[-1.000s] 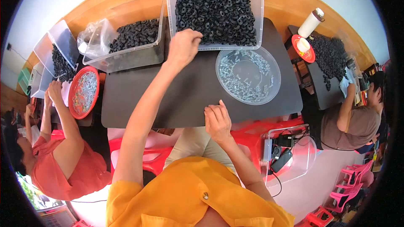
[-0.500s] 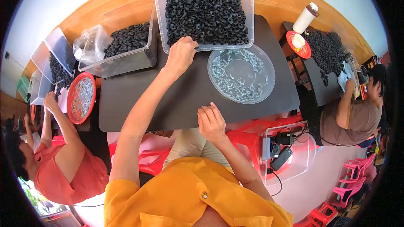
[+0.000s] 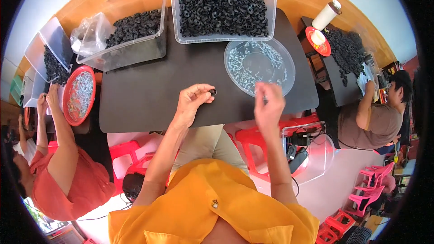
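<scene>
Over the dark table, my left hand pinches a small black ring-shaped plastic piece between thumb and fingertips. My right hand is at the near edge of a round clear plastic tray. Motion blurs its fingers, so whether they hold anything does not show. Many small shiny metal pieces, which look like springs, are scattered in that tray. Beyond both hands stands a clear plastic bin with a heap of small black hollow pieces.
Another clear bin of black pieces sits at the table's left end. Further left, a person in red works by a red bowl of shiny pieces. At right, a person in brown sits by black pieces and a white flask.
My left hand has drawn back from the bin's near edge toward me, bringing the black piece. My right hand has moved right and forward to the round tray. The view has shifted slightly.
</scene>
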A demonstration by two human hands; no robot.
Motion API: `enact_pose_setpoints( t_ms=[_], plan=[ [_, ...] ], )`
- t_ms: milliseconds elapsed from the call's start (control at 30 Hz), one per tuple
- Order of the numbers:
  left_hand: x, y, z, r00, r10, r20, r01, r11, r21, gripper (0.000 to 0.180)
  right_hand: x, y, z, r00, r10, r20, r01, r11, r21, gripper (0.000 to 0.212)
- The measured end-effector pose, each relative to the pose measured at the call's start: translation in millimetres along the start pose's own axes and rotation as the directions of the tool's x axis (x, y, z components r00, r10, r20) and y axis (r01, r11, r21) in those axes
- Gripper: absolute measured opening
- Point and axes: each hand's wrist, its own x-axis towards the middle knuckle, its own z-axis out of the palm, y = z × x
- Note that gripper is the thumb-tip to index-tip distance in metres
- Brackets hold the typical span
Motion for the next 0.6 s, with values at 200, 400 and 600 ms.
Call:
enact_pose_setpoints(
  t_ms=[200, 400, 600],
  plan=[
    [-3.6, -5.3, 1.4, 0.999, 0.012, -0.045, -0.016, 0.994, -0.11, 0.02, 53.5, 65.9, 15.0, 0.937, 0.192, 0.293, -0.13, 0.967, -0.218, 0.009],
    [-6.4, -7.7, 2.4, 0.996, 0.049, -0.074, -0.061, 0.985, -0.16, 0.017, 58.7, 71.7, 38.3, 0.852, 0.312, 0.42, -0.155, 0.918, -0.366, 0.01],
    [-7.7, -10.2, 2.2, 0.994, 0.078, -0.074, -0.09, 0.979, -0.184, 0.014, 62.5, 62.3, 36.2, 0.887, 0.296, 0.355, -0.255, 0.954, -0.159, 0.013]
  ],
)
